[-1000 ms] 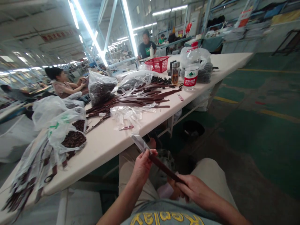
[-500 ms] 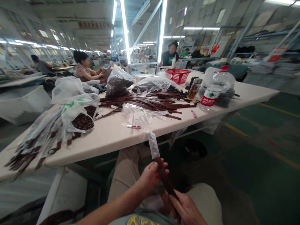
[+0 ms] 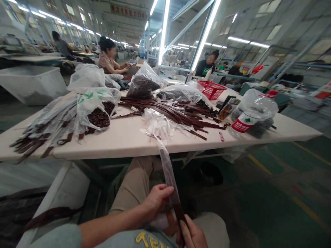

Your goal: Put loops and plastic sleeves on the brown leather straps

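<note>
Head view: we had both hands on one strap. Our left hand (image 3: 156,201) was half closed, its fingertips (image 3: 169,188) pressed against a clear plastic sleeve (image 3: 168,172) that covered the upper part of a dark brown leather strap (image 3: 178,213). Our right hand (image 3: 192,235) was closed around the strap's lower end, and the bottom of the frame cut part of it off.

Beyond them, on the worktop (image 3: 129,148), we counted at least five clear plastic bags (image 3: 144,82), one heap of brown straps (image 3: 165,115) near the middle, and one red basket (image 3: 211,90) toward the far edge. One large water bottle (image 3: 244,125) and one glass flask (image 3: 226,109) stood near the right end. Crumpled plastic film (image 3: 157,124) lay between the heap and the front edge. Two co-workers (image 3: 110,55) sat beyond the far edge.
</note>
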{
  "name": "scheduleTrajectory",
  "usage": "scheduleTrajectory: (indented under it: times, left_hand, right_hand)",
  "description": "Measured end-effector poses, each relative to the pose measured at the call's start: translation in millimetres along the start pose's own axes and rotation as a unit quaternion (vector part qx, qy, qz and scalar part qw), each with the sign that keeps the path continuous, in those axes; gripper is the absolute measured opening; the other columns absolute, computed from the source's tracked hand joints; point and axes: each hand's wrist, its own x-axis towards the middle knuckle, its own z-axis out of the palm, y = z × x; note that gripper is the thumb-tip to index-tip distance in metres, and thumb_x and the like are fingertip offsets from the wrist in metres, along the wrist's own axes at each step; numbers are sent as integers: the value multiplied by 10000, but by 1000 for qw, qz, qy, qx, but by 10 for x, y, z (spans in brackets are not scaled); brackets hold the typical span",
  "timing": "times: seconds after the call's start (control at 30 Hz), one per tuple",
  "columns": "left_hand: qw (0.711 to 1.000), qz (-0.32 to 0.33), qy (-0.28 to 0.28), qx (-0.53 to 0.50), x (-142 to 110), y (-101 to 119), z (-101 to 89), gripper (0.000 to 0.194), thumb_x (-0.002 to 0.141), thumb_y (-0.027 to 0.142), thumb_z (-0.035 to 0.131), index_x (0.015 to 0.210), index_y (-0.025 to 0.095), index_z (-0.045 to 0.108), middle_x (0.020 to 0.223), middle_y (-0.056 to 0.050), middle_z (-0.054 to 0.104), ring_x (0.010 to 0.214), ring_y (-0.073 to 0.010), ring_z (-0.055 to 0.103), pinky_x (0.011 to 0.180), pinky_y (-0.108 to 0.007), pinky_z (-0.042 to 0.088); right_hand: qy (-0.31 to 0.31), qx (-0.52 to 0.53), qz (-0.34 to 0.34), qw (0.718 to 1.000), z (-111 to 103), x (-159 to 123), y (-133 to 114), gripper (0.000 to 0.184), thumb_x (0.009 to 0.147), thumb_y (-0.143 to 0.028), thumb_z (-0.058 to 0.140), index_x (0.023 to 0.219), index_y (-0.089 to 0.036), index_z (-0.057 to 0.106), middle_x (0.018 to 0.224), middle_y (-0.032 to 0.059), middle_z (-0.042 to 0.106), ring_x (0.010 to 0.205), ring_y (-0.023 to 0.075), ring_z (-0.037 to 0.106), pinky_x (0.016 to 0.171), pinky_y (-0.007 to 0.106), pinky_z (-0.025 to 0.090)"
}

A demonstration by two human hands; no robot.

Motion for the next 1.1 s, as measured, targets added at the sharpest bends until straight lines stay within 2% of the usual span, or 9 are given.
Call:
scheduleTrajectory:
  times: [0.13, 0.23, 0.33, 0.43, 0.53, 0.67, 0.77, 0.97, 1.1]
  left_hand:
    - [992, -37, -110, 59, -88, -32, 25, 228, 710, 322, 795, 752, 105, 741, 595, -71, 673, 497, -153, 586, 497, -251, 438]
    - [999, 38, -17, 2, 84, 306, 87, 414, 614, 391, 866, 909, 121, 757, 815, -89, 727, 671, -154, 633, 607, -241, 482]
    - [997, 67, 48, -14, 201, 533, 130, 475, 553, 445, 890, 862, 108, 758, 800, -80, 709, 681, -138, 611, 591, -221, 474]
    - [997, 36, 22, 57, 109, 364, 121, 400, 552, 414, 889, 742, 91, 748, 633, -47, 652, 549, -113, 554, 512, -219, 430]
    - [996, -5, -41, 84, -15, 141, 100, 411, 621, 434, 844, 840, 96, 761, 553, -33, 625, 454, -125, 522, 460, -248, 399]
    - [997, 82, -6, 10, 90, 402, 120, 454, 608, 428, 861, 924, 115, 769, 837, -91, 732, 704, -159, 637, 627, -242, 485]
    - [993, 107, 39, -20, 177, 615, 123, 462, 591, 459, 869, 865, 101, 770, 781, -82, 712, 674, -136, 610, 610, -228, 476]
    - [998, 14, -30, 62, -51, 209, 47, 404, 613, 411, 864, 832, 84, 771, 675, -81, 689, 582, -144, 583, 556, -254, 449]
    - [996, 91, 7, -14, 38, 540, 110, 442, 604, 425, 870, 921, 133, 773, 880, -86, 732, 733, -157, 634, 629, -241, 483]
  right_hand:
    - [34, 13, -66, 997, -7, 151, -255, 534, 928, -656, 336, 874, -195, 601, 618, 12, 583, 561, 165, 579, 555, 260, 463]
    - [14, 13, -88, 996, 13, 167, -273, 535, 936, -647, 344, 788, -194, 588, 575, -3, 569, 538, 139, 553, 550, 232, 452]
    - [7, -1, -105, 994, 57, 168, -256, 556, 934, -662, 330, 760, -204, 593, 538, -8, 562, 529, 131, 542, 559, 217, 453]
    - [40, -9, -117, 992, 76, 222, -341, 539, 934, -648, 348, 772, -203, 606, 568, 7, 587, 543, 138, 551, 555, 219, 450]
    - [61, 10, -120, 991, 51, 281, -449, 512, 953, -607, 341, 856, -192, 624, 577, 9, 600, 531, 143, 552, 521, 222, 434]
    - [46, -13, -146, 988, 13, 273, -403, 478, 954, -576, 380, 779, -195, 610, 581, -9, 580, 538, 121, 535, 545, 207, 420]
    - [34, -24, -151, 988, 21, 248, -315, 490, 959, -569, 375, 719, -196, 581, 577, -15, 563, 550, 113, 522, 562, 202, 408]
    - [51, -17, -152, 987, 26, 262, -351, 461, 971, -549, 355, 827, -192, 608, 622, -4, 584, 563, 123, 535, 561, 215, 407]
    - [22, -38, -154, 987, 10, 235, -297, 472, 971, -555, 349, 739, -199, 556, 586, -14, 562, 538, 115, 518, 551, 217, 394]
